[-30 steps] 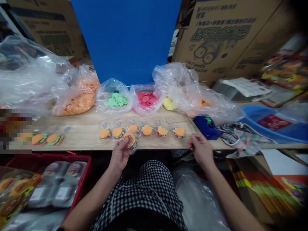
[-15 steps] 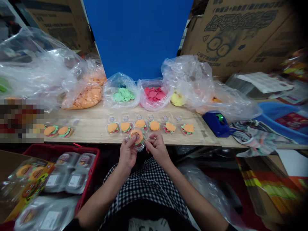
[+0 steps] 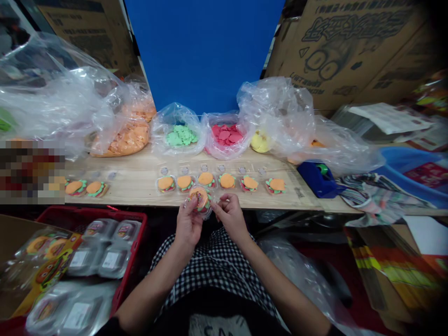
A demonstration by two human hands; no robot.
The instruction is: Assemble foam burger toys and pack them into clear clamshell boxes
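Head-worn, the one camera looks forward and down from close above the near left hand (image 3: 189,224) and right hand (image 3: 231,217), facing the far blue panel (image 3: 206,56).

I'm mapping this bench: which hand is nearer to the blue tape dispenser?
Right. The right hand is left of the tape dispenser, by the clear burger pack; the left hand, holding that pack, is farther left.

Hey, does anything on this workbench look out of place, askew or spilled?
The striped cloth looks askew: it lies crumpled beside the blue tape dispenser and droops over the front edge of the workbench. No spill stands out.
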